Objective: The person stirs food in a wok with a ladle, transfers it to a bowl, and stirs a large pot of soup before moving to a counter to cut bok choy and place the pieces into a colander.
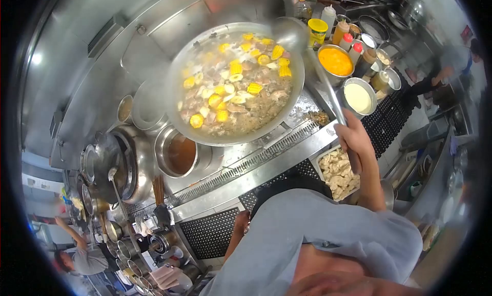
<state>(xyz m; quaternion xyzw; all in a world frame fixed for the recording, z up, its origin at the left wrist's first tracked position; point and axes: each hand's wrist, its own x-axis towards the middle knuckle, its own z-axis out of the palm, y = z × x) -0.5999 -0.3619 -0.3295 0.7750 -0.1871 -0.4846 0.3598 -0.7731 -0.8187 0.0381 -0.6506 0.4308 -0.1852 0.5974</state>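
My right hand (353, 134) is closed round the handle of a long metal ladle (328, 88). The ladle's bowl is blurred at the upper right rim of a very large steaming pan (300, 85). Corn pieces (254, 88), pale chunks and pieces that look like meat lie in the broth. My left hand (242, 221) hangs low beside my body, below the counter edge; its fingers are too small and dark to make out. Below the pan's right side, near my right forearm, a tray of pale pieces (338, 173) stands.
Right of the pan are an orange-filled bowl (335, 61), a cream-filled bowl (359, 97) and several squeeze bottles (340, 33). On the left stand a pot of brown liquid (180, 153) and stacked pans. One person (89, 260) is at far left, another (446, 73) at far right.
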